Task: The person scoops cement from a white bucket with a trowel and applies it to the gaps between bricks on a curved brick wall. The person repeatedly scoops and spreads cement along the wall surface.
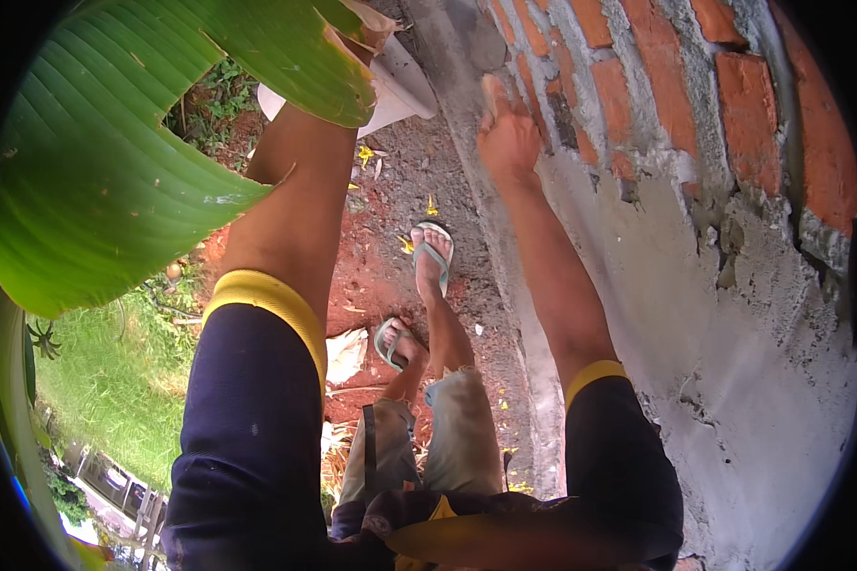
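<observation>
My right hand (509,133) is closed against the lower edge of the brick wall (662,81), beside smooth grey mortar. A light tan shape sticks out past its knuckles. It may be a finger or a short handle; I cannot make out which. My left forearm (295,190) reaches forward under a broad green leaf (114,171), which hides the hand. Near that hidden hand lies a white sheet-like thing (405,86), partly covered by the leaf. Grey plaster (676,314) coats the wall's lower part, below bare orange bricks with rough mortar joints.
My feet, in flip-flops (435,252), stand on reddish soil (371,276) scattered with yellow petals and dry leaves. A narrow concrete ledge (490,228) runs along the wall's foot. Grass (114,366) grows at left. A pale dry scrap (346,355) lies near my left foot.
</observation>
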A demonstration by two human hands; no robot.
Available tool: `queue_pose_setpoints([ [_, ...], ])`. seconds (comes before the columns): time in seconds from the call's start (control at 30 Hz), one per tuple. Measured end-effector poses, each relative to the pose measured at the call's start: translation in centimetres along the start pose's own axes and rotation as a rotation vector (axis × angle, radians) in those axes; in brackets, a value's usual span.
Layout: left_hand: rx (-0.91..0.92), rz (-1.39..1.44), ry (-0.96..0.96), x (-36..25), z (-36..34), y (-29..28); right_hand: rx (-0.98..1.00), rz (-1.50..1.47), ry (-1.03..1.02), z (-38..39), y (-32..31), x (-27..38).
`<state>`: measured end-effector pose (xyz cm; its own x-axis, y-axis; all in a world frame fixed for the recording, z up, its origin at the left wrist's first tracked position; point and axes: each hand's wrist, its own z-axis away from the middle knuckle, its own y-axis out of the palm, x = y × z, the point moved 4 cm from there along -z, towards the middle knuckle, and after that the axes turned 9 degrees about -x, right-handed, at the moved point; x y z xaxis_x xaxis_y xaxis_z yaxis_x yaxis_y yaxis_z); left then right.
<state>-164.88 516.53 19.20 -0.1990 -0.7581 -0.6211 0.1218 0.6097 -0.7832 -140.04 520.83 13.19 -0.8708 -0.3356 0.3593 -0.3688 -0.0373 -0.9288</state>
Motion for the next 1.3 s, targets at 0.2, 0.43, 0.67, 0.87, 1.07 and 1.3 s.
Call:
queue_pose_setpoints([
  [0.2, -0.027, -0.022, -0.093, 3.1, -0.6, -1.0, 0.241, -0.314, -0.056, 0.4, -0.5, 2.0],
  [0.43, -0.042, -0.052, -0.139, 4.0, -2.2, -1.8, -0.029, -0.083, 0.027, -7.7, 2.3, 4.1],
  [0.67, -0.040, -0.075, -0.221, 3.5, -3.7, -2.4, 0.008, -0.288, -0.154, -1.3, 0.3, 0.2],
  [0.87, -0.070, -0.163, -0.390, 3.8, -7.0, -1.5, 0.035, -0.026, 0.045, 1.7, -2.6, 1.7],
  [1.07, -0.152, -0.161, -0.379, 6.5, -9.2, -1.1, 0.024, 0.144, 0.017, -5.9, 1.9, 5.0],
  [1.3, -0.062, -0.052, -0.323, 5.5, -10.3, 0.1, 0.002, 0.160, -0.056, -12.0, 8.4, 4.6],
])
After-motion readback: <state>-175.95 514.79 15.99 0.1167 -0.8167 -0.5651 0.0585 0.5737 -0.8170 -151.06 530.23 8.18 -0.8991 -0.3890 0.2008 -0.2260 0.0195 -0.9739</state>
